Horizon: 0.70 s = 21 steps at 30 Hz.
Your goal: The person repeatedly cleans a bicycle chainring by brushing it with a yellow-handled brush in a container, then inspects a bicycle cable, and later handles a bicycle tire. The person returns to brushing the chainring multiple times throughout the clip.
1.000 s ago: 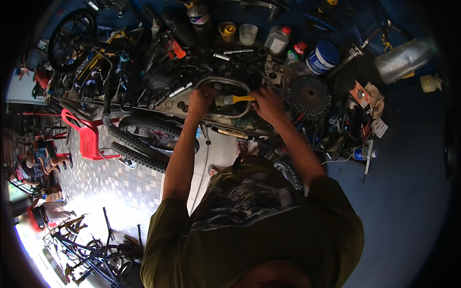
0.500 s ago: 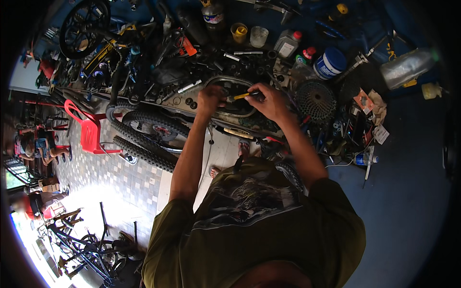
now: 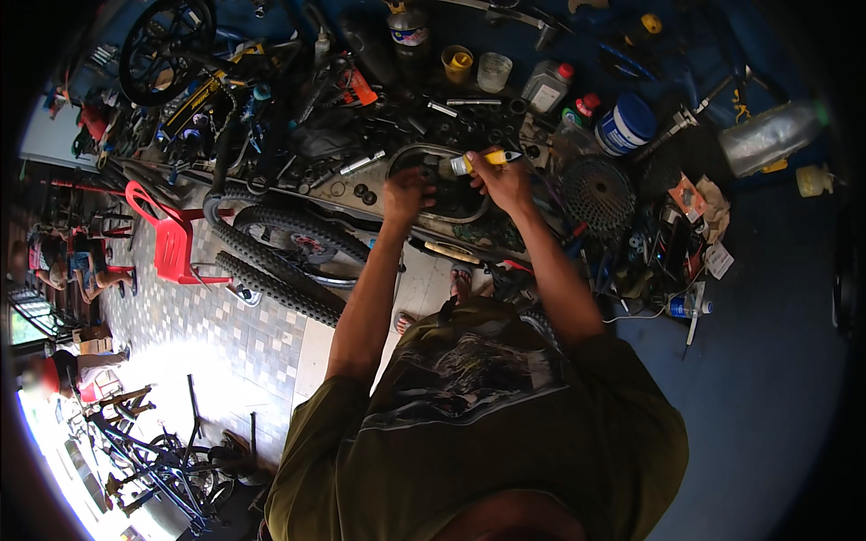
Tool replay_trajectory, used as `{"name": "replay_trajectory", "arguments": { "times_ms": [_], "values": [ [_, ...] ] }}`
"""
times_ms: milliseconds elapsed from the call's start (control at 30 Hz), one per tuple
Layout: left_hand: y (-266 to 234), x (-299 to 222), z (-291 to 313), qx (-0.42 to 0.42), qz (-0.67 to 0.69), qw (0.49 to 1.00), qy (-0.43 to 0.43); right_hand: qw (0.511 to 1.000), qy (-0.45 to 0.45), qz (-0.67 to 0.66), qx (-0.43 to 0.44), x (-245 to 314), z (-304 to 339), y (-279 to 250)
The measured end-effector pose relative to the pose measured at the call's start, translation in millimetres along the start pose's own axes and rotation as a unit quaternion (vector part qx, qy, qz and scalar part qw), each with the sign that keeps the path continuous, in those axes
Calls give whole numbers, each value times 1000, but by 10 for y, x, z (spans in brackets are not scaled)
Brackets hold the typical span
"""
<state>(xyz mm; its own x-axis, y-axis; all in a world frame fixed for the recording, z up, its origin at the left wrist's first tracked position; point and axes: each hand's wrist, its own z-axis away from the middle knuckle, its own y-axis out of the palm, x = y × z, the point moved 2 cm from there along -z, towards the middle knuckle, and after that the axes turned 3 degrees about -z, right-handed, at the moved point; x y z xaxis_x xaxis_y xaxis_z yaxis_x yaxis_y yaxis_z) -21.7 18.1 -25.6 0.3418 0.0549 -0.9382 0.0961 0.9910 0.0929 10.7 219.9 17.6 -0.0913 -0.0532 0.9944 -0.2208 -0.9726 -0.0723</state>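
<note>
My right hand (image 3: pixel 505 183) grips a flat paintbrush (image 3: pixel 490 160) by its yellow handle, the brush end pointing left. It is above an oval metal tray (image 3: pixel 431 147) on the cluttered workbench. Over the tray's left side, my left hand (image 3: pixel 409 195) is closed with its fingers curled; whatever it may hold is too dark and small to make out. Dark parts lie inside the tray, partly hidden by my hands. Small black rings (image 3: pixel 364 193) sit on the bench left of my left hand.
A bike cassette (image 3: pixel 597 197) stands right of the tray, near a blue-lidded tub (image 3: pixel 625 123) and a grey bottle (image 3: pixel 547 87). Cups and tools line the back. Bike tyres (image 3: pixel 280 286) and a red chair (image 3: pixel 173 236) are at the left. People sit far left.
The paintbrush has turned so its broad side shows, and its brush end has shifted slightly right. My left hand has moved a little right and down. The view has shifted slightly.
</note>
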Motion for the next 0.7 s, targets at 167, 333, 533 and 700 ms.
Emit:
{"name": "replay_trajectory", "arguments": {
  "times_ms": [167, 333, 533, 700],
  "values": [
    [68, -1, -36, 14, -67, 996, 55, 996, -51, -66, -10, 9, 185, 347],
    [55, 31, 23, -8, -34, 997, 63, 999, -20, -26, -36, 83, 207, 254],
    [105, -35, 43, -13, -36, 997, 74, 994, -74, 68, -39, -70, 219, 207],
    [83, -23, 64, -21, -22, 996, 87, 984, -140, 100, -52, -8, 296, 264]
  ]
}}
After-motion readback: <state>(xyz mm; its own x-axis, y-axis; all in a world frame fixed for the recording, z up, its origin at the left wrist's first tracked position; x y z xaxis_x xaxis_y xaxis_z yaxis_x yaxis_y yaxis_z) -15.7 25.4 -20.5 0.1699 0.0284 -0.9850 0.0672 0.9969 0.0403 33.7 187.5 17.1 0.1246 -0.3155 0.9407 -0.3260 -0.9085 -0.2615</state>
